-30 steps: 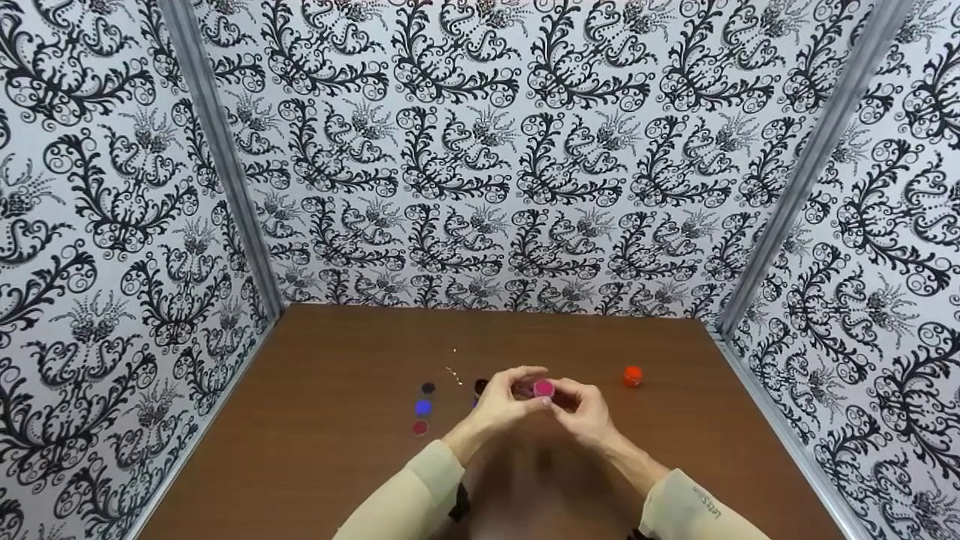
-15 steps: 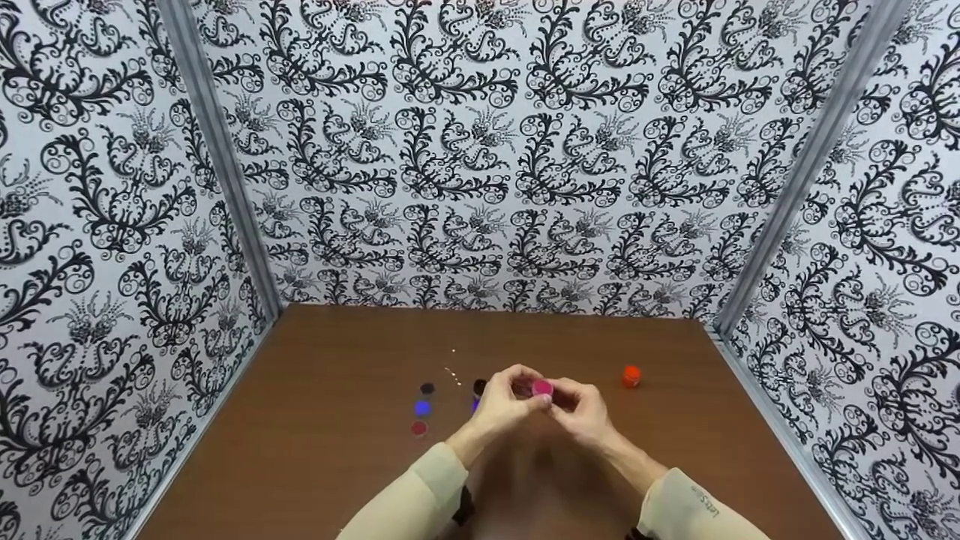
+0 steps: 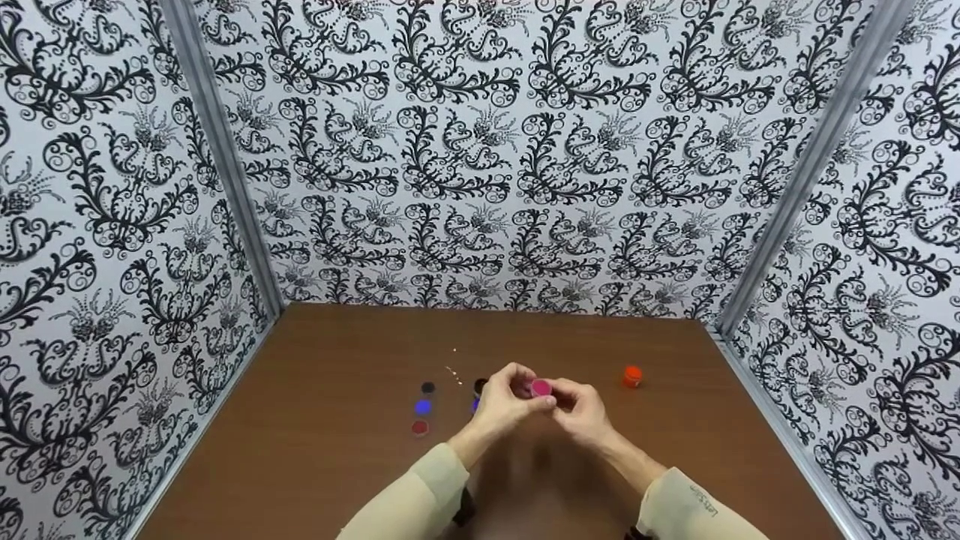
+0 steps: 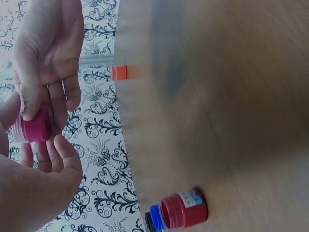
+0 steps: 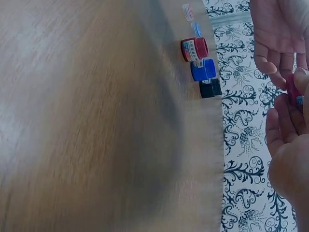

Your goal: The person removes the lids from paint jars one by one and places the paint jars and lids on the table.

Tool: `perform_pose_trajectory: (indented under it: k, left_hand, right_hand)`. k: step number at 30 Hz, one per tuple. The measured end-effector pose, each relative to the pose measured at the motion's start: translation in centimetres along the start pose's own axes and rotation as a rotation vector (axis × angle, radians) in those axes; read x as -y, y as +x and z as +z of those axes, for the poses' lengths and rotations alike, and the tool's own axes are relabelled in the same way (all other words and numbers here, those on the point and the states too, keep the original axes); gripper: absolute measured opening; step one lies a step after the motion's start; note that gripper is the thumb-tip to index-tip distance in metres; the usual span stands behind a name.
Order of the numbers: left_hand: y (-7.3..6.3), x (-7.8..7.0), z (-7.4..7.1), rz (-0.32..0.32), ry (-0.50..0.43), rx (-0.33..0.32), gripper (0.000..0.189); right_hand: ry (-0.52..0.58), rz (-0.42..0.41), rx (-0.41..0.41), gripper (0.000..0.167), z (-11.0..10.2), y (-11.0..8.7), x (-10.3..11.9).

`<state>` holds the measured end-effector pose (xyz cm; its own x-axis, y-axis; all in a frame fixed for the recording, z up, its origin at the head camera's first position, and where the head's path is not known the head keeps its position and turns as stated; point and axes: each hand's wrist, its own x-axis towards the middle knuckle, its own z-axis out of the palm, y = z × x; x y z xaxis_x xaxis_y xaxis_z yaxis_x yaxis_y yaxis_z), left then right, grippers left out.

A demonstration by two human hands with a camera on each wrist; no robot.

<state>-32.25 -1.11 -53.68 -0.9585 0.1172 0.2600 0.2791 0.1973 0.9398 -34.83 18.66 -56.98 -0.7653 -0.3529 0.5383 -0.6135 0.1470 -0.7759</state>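
Observation:
A small magenta paint jar (image 3: 541, 388) is held up above the table between my two hands. My left hand (image 3: 501, 405) grips it from the left, its fingers curved around the far side. From the right, my right hand (image 3: 586, 416) pinches it with thumb and fingers. In the left wrist view a clear ribbed rim or lid edge (image 4: 18, 129) shows at one end of the jar; fingers hide part of it. Lidless red (image 4: 184, 209), blue (image 5: 203, 70) and black (image 5: 210, 88) paint jars stand in a row, mostly behind my left hand in the head view.
Three loose lids, dark (image 3: 427, 388), blue (image 3: 423, 406) and red (image 3: 420, 427), lie in a line left of my hands. An orange jar (image 3: 632, 376) stands at the right. Small pale flecks (image 3: 454, 373) mark the brown table (image 3: 315, 450). Patterned walls (image 3: 480, 165) enclose it.
My hands stay almost in place with the magenta jar, which shifts very slightly left. The left fingers adjust a little around it. The other jars and lids have not moved.

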Motion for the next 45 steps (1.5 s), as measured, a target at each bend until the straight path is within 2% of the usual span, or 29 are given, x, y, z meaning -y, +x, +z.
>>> perform_pose_trajectory:
  k: [6, 9, 13, 19, 29, 32, 39, 45]
  left_hand:
    - [0.5, 0.3, -0.7, 0.079, 0.037, 0.134, 0.049]
    - [0.6, 0.4, -0.9, 0.092, 0.080, 0.165, 0.045]
    - [0.5, 0.2, -0.9, 0.084, 0.094, 0.160, 0.037]
    - [0.3, -0.2, -0.4, 0.073, 0.064, 0.090, 0.031]
    - [0.3, 0.2, -0.1, 0.030, 0.071, 0.015, 0.034]
    - [0.4, 0.4, -0.3, 0.030, 0.056, 0.031, 0.040]
    - [0.6, 1.0, -0.9, 0.078, 0.075, 0.146, 0.045]
    - [0.5, 1.0, -0.7, 0.106, 0.097, 0.132, 0.036]
  right_hand:
    - [-0.019, -0.027, 0.003, 0.026, -0.3, 0.2, 0.3]
    - [-0.017, -0.034, 0.009, 0.026, -0.3, 0.3, 0.3]
    - [-0.011, -0.030, 0.004, 0.027, -0.3, 0.3, 0.2]
    - [-0.003, -0.032, -0.011, 0.029, 0.0, 0.2, -0.2]
    - [-0.025, -0.067, -0.031, 0.033, 0.3, 0.0, -0.2]
    - [-0.027, -0.064, -0.033, 0.033, 0.4, 0.1, -0.1]
    - [-0.048, 0.001, -0.022, 0.032, 0.2, 0.1, -0.2]
    - [-0.001, 0.069, -0.023, 0.034, 0.2, -0.1, -0.1]
